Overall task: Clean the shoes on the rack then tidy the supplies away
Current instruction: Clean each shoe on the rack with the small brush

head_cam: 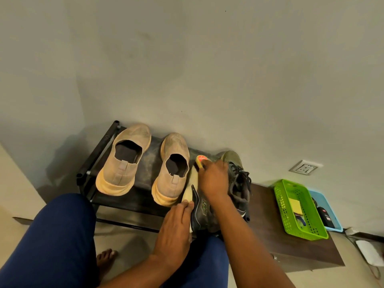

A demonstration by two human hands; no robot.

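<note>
Two tan slip-on shoes (124,161) (172,169) stand on the black shoe rack (97,154). To their right a dark sneaker (202,208) with a pale sole lies tipped on its side. My left hand (176,223) grips its heel end. My right hand (214,177) holds a yellow brush with a red label (201,160) against the shoe's front part. Another dark laced sneaker (239,179) with an olive toe stands behind my right hand.
A low brown cabinet (270,221) to the right carries a green basket (299,208) with a yellow cloth and a blue tray (326,206) with dark items. A wall socket (305,167) sits above. My blue-clad knees and bare foot (106,256) are in front.
</note>
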